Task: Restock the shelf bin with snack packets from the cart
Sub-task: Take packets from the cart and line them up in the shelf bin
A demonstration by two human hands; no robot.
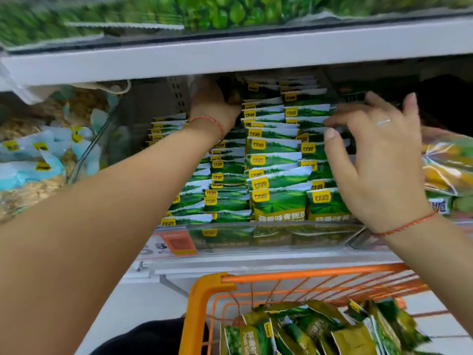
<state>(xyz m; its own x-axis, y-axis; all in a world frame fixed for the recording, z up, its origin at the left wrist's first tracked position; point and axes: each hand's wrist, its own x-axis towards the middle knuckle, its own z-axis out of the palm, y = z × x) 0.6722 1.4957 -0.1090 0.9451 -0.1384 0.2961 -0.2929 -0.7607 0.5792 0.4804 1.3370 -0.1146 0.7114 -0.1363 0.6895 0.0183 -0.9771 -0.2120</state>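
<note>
At the far left, pale blue packets [38, 160] lie heaped in a neighbouring compartment, set off by a clear divider [89, 149]. Next along, the left hand [213, 106] reaches deep under the upper shelf [230, 55] to the back of the shelf bin [276, 235]; its fingers curl behind the rearmost green snack packets [273, 160], apparently holding them, though the fingertips are hidden and I cannot tell how firmly. The packets stand in tight upright rows filling the bin nearly to the shelf above. To the right, the right hand [378, 155] has its fingers spread and fairly straight, tips touching the packet tops, gripping nothing. Yellow-orange bags [448, 170] lie just beside it. Below, the orange cart [307, 275] holds more loose packets [320, 331]. The risk, as I judge it: the rows are so packed that forcing more in could buckle a row forward over the bin's low clear front, or spill packets into the adjoining compartment.
</note>
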